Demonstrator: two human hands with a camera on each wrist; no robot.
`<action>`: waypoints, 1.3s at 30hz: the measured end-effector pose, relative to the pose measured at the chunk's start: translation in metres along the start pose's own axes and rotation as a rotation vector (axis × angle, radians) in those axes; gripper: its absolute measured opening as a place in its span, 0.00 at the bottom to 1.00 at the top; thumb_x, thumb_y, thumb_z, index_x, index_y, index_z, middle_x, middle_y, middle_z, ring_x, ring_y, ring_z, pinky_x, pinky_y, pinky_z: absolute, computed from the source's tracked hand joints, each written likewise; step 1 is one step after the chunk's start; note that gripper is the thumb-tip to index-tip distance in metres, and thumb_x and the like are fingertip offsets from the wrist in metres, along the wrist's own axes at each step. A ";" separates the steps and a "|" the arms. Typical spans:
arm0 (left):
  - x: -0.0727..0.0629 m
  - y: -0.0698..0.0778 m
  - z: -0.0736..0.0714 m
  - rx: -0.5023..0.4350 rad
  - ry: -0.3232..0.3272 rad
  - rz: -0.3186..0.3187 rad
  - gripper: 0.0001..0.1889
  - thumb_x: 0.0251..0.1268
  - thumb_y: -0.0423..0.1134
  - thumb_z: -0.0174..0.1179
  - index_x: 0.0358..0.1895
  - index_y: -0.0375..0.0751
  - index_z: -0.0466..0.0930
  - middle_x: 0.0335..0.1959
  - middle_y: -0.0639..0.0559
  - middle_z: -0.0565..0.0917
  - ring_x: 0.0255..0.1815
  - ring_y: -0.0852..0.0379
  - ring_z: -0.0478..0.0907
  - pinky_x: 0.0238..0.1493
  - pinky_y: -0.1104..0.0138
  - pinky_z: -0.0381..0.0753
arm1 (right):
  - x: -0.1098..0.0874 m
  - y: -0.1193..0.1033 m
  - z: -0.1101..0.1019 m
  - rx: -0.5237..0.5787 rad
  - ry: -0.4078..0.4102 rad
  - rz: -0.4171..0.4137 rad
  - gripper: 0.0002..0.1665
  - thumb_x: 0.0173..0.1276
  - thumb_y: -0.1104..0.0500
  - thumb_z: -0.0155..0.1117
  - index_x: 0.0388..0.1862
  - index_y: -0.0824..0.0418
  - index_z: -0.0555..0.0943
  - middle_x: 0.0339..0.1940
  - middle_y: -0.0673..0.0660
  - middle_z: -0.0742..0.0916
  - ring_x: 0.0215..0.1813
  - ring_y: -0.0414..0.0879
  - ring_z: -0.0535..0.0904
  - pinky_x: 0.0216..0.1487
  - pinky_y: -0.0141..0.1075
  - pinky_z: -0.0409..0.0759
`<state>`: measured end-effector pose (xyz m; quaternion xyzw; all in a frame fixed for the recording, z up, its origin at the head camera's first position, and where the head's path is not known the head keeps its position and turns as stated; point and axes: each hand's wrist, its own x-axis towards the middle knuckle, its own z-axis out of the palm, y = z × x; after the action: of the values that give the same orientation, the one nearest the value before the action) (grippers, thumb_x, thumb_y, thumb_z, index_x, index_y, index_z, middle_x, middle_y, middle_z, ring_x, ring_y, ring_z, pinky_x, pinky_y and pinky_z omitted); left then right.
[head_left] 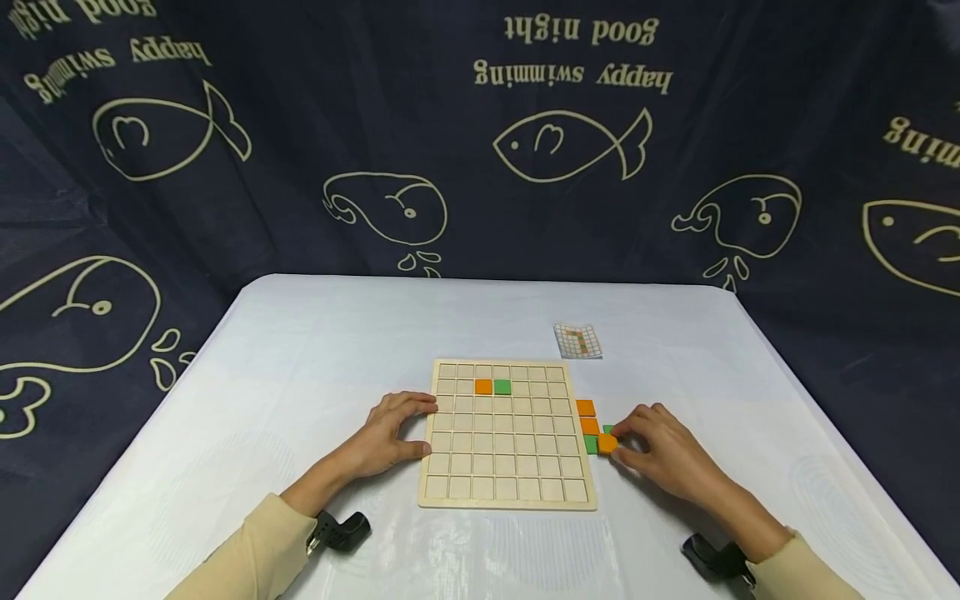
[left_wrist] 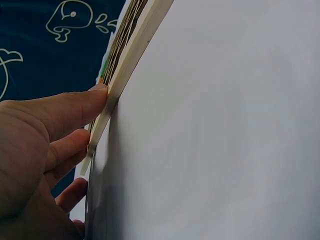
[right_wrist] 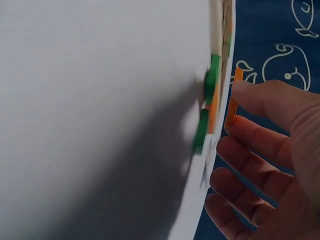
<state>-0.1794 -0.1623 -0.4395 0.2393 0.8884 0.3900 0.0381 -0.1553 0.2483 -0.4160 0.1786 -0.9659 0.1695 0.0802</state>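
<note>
Beside the right edge of a pale wooden grid board [head_left: 483, 443], my right hand [head_left: 667, 454] pinches an orange square tile [head_left: 607, 444] between thumb and index finger. In the right wrist view this orange tile [right_wrist: 231, 111] is held edge-on, raised off the table. My left hand [head_left: 382, 437] touches the board's left edge with its thumb and fingertips; the left wrist view shows the thumb against the board's side [left_wrist: 127, 62]. An orange tile [head_left: 483, 387] and a green tile [head_left: 502, 387] sit side by side in the board's second row from the far edge.
Several loose orange tiles [head_left: 586, 408] and green tiles [head_left: 591, 445] lie along the board's right side, near my right fingers. A small card with a printed grid pattern [head_left: 578, 342] lies past the board's far right corner. The white tabletop [head_left: 360, 325] meets a dark patterned cloth [head_left: 465, 225] behind.
</note>
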 end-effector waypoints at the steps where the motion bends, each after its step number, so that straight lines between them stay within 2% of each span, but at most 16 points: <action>1: 0.000 0.000 0.000 0.001 0.000 0.001 0.29 0.51 0.38 0.68 0.60 0.41 0.74 0.66 0.51 0.70 0.68 0.47 0.59 0.64 0.47 0.51 | 0.003 -0.002 0.000 0.004 0.002 -0.009 0.11 0.50 0.56 0.74 0.34 0.52 0.85 0.34 0.44 0.81 0.39 0.38 0.69 0.42 0.38 0.72; 6: 0.000 0.000 -0.001 0.002 0.001 0.002 0.28 0.51 0.38 0.68 0.59 0.41 0.74 0.66 0.51 0.70 0.68 0.46 0.59 0.65 0.46 0.50 | 0.021 -0.011 0.001 0.029 -0.006 -0.045 0.10 0.53 0.56 0.72 0.35 0.54 0.84 0.36 0.45 0.82 0.40 0.40 0.70 0.42 0.40 0.73; 12: -0.001 0.000 0.000 -0.005 -0.003 -0.002 0.28 0.52 0.38 0.68 0.59 0.41 0.74 0.66 0.51 0.69 0.68 0.46 0.58 0.65 0.46 0.50 | 0.043 -0.022 0.004 0.068 -0.002 -0.090 0.10 0.55 0.55 0.71 0.37 0.55 0.85 0.36 0.47 0.82 0.39 0.43 0.71 0.39 0.36 0.70; 18: -0.001 0.000 0.000 -0.002 -0.001 -0.003 0.29 0.51 0.38 0.68 0.60 0.42 0.74 0.66 0.51 0.69 0.69 0.46 0.58 0.65 0.46 0.50 | 0.064 -0.034 0.007 0.109 -0.029 -0.092 0.10 0.57 0.55 0.70 0.39 0.55 0.84 0.37 0.48 0.82 0.41 0.44 0.71 0.40 0.37 0.73; 22: -0.001 0.000 0.000 0.001 -0.001 -0.002 0.29 0.51 0.38 0.68 0.60 0.42 0.74 0.66 0.51 0.69 0.69 0.46 0.58 0.65 0.46 0.50 | 0.075 -0.040 0.010 0.129 -0.054 -0.081 0.11 0.59 0.55 0.68 0.41 0.55 0.84 0.39 0.50 0.82 0.43 0.46 0.73 0.44 0.42 0.75; 24: -0.001 0.000 0.000 0.002 -0.002 -0.001 0.29 0.51 0.38 0.68 0.60 0.42 0.73 0.66 0.51 0.70 0.68 0.46 0.58 0.65 0.46 0.50 | 0.080 -0.042 0.012 0.142 -0.059 -0.087 0.12 0.59 0.55 0.68 0.42 0.56 0.84 0.40 0.51 0.83 0.44 0.48 0.75 0.53 0.47 0.74; 27: 0.000 0.000 0.000 0.002 -0.001 0.001 0.29 0.51 0.38 0.68 0.60 0.41 0.73 0.66 0.51 0.70 0.68 0.47 0.59 0.65 0.46 0.50 | 0.088 -0.044 0.015 0.158 -0.066 -0.090 0.13 0.59 0.55 0.67 0.42 0.57 0.84 0.41 0.52 0.83 0.44 0.49 0.75 0.66 0.54 0.65; 29: 0.000 0.000 -0.001 0.003 -0.003 0.001 0.29 0.52 0.38 0.68 0.60 0.41 0.73 0.66 0.51 0.70 0.68 0.47 0.59 0.65 0.46 0.50 | 0.092 -0.045 0.018 0.159 -0.072 -0.088 0.13 0.60 0.55 0.67 0.43 0.57 0.84 0.41 0.52 0.83 0.44 0.48 0.76 0.69 0.55 0.61; 33: 0.000 0.000 0.000 0.008 -0.003 0.000 0.29 0.51 0.38 0.68 0.60 0.42 0.74 0.66 0.51 0.70 0.68 0.47 0.59 0.65 0.46 0.50 | 0.100 -0.048 0.023 0.140 -0.091 -0.080 0.13 0.60 0.54 0.67 0.42 0.57 0.84 0.39 0.51 0.83 0.42 0.46 0.74 0.55 0.47 0.73; 35: 0.000 0.000 0.000 0.010 -0.003 -0.001 0.29 0.51 0.38 0.68 0.60 0.42 0.74 0.66 0.52 0.70 0.68 0.48 0.59 0.65 0.46 0.51 | 0.104 -0.049 0.025 0.128 -0.100 -0.081 0.13 0.60 0.54 0.67 0.42 0.57 0.84 0.38 0.51 0.83 0.41 0.45 0.73 0.46 0.42 0.74; 39: 0.000 0.000 0.001 0.012 0.001 0.000 0.29 0.51 0.38 0.68 0.59 0.42 0.74 0.66 0.52 0.70 0.68 0.47 0.59 0.65 0.46 0.51 | 0.111 -0.051 0.031 0.086 -0.120 -0.076 0.13 0.59 0.54 0.66 0.42 0.57 0.84 0.38 0.51 0.82 0.41 0.45 0.72 0.42 0.38 0.72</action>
<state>-0.1795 -0.1617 -0.4397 0.2392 0.8908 0.3846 0.0361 -0.2417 0.1578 -0.4053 0.2281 -0.9534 0.1967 0.0208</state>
